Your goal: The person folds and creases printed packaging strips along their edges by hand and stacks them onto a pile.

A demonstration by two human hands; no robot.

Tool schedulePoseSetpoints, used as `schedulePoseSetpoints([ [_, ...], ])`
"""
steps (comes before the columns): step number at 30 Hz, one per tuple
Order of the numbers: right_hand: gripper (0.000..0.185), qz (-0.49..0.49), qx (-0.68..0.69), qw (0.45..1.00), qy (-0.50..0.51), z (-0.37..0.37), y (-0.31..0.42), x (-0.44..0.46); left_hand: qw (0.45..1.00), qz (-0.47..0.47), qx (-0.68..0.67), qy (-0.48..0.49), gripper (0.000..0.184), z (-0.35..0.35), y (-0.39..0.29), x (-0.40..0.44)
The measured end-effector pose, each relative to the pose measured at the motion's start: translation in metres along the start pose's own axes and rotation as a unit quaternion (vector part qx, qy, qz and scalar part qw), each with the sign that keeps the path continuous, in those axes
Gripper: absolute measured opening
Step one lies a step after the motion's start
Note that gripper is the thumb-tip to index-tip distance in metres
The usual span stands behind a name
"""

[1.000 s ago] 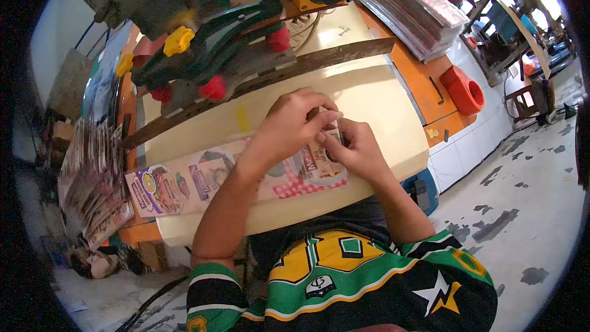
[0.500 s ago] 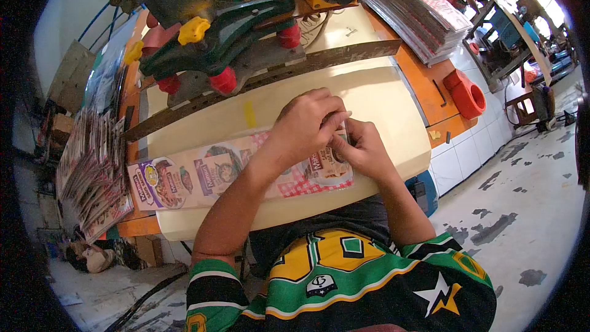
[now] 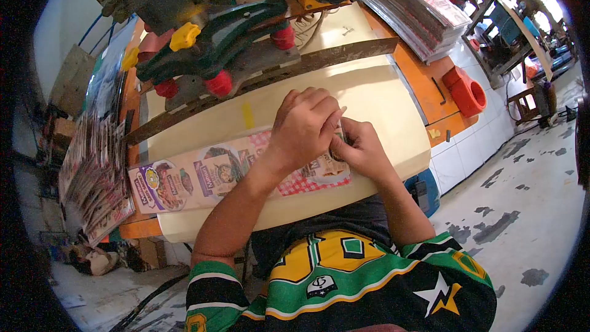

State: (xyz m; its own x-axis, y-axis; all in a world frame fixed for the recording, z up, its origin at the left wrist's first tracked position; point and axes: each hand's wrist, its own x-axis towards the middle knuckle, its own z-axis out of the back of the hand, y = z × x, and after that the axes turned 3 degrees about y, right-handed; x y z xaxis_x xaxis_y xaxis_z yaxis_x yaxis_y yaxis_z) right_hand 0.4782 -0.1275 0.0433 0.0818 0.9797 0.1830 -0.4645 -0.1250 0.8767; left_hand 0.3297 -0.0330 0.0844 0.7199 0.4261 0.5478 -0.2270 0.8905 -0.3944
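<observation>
A long printed plastic strip [image 3: 184,181] with food pictures and a red checked border lies across the pale board in front of me. My left hand [image 3: 306,124] reaches over its right part, fingers curled and pressed together at the strip's upper right corner. My right hand [image 3: 361,147] is closed at the strip's right end, thumb against the fingers, close beside the left fingertips. Both hands appear to pinch the strip's edge there; the exact grip is partly hidden by the fingers.
Behind the hands stands a press with a long metal bar [image 3: 332,55], green arms [image 3: 239,24] and yellow knobs [image 3: 185,36]. Stacked printed sheets [image 3: 418,9] lie at the back right, more bundles [image 3: 95,172] at the left. A red ring-shaped part [image 3: 465,92] sits on the right table edge.
The view has shifted slightly. My left fingers have moved a little at the strip's corner; both hands otherwise stay in the same place.
</observation>
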Motion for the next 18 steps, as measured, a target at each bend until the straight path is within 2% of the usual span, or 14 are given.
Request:
schedulePoseSetpoints([
  [8,0.032,0.004,0.015,1.0,0.008,0.001,-0.001,0.0,0.996,0.051,-0.048,-0.059,0.012,-0.004,-0.005,0.004],
  [18,0.032,0.019,0.004,1.0,0.014,-0.002,-0.003,0.0,0.983,0.133,-0.112,-0.058,0.015,-0.005,-0.014,0.002],
])
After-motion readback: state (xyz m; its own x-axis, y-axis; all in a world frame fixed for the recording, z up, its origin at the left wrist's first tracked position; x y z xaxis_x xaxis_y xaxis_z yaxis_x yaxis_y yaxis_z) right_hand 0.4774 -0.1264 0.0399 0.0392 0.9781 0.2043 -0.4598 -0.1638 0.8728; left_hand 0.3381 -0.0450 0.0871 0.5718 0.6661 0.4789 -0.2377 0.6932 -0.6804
